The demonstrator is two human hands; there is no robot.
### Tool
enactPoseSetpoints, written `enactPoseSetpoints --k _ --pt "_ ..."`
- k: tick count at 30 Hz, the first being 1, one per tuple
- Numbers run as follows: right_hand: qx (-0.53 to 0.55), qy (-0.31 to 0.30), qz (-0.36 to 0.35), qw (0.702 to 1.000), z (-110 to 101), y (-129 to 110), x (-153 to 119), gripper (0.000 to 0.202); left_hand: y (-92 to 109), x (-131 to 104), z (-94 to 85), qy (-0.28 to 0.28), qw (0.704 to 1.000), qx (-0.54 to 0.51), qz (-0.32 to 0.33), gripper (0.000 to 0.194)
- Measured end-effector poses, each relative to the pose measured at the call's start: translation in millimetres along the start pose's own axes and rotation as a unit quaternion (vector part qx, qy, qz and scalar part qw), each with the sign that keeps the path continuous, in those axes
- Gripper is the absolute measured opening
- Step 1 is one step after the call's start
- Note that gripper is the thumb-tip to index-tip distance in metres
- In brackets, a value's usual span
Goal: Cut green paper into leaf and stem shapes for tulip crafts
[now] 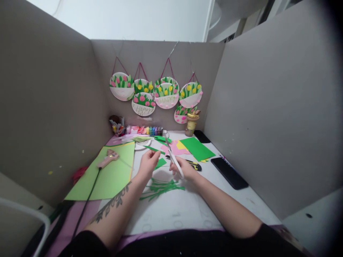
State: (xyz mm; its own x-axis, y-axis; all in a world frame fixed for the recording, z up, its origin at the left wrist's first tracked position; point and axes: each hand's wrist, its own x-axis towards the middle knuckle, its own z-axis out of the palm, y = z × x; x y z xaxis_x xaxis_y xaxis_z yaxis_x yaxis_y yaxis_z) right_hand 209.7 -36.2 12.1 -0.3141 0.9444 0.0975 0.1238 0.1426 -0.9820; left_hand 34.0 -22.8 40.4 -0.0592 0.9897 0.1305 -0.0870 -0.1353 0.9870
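In my right hand (184, 168) is a pair of scissors (174, 159) with pale handles, its blades pointing up and away from me. My left hand (149, 163) is closed in a pinch, with a narrow green paper strip (154, 149) at its fingertips. Just below both hands, a loose pile of thin green paper strips (163, 187) lies on the white table cover (182, 214). A small green paper piece (160, 163) rests between the hands. Beside my right hand lies a black and yellow utility knife (195, 165), partly covered by it.
Light green sheets (107, 182) lie at left under a pink glue gun (108, 159). At right are a green sheet (197, 149), a black phone (229, 173) and another dark device (202, 136). Paint bottles (144, 130) line the back. Decorated paper plates (166, 96) hang on the grey partition (246, 107).
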Motion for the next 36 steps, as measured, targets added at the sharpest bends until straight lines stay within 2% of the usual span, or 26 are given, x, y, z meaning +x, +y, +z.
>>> enactPoseSetpoints --k 5,10,16,27,36 --pt "0.010 -0.076 0.021 0.997 6.8 -0.2 -2.0 0.028 13.5 6.0 -7.6 0.057 0.997 -0.047 0.034 0.034" --pt "-0.051 -0.118 -0.009 0.992 4.8 4.6 -3.8 0.037 10.6 5.7 -9.1 0.071 0.994 -0.049 0.061 0.033" --pt "-0.070 -0.162 -0.055 0.983 0.3 18.6 -2.8 0.054 9.6 5.9 -10.9 0.084 0.993 -0.018 0.077 0.032" --pt "-0.075 -0.158 -0.036 0.984 0.7 11.9 -3.8 0.052 3.2 10.6 -13.4 0.105 0.992 0.005 0.075 0.030" --pt "-0.078 -0.150 -0.038 0.985 0.0 14.7 -3.0 0.060 5.9 6.9 -10.7 0.107 0.990 0.041 0.081 0.030"
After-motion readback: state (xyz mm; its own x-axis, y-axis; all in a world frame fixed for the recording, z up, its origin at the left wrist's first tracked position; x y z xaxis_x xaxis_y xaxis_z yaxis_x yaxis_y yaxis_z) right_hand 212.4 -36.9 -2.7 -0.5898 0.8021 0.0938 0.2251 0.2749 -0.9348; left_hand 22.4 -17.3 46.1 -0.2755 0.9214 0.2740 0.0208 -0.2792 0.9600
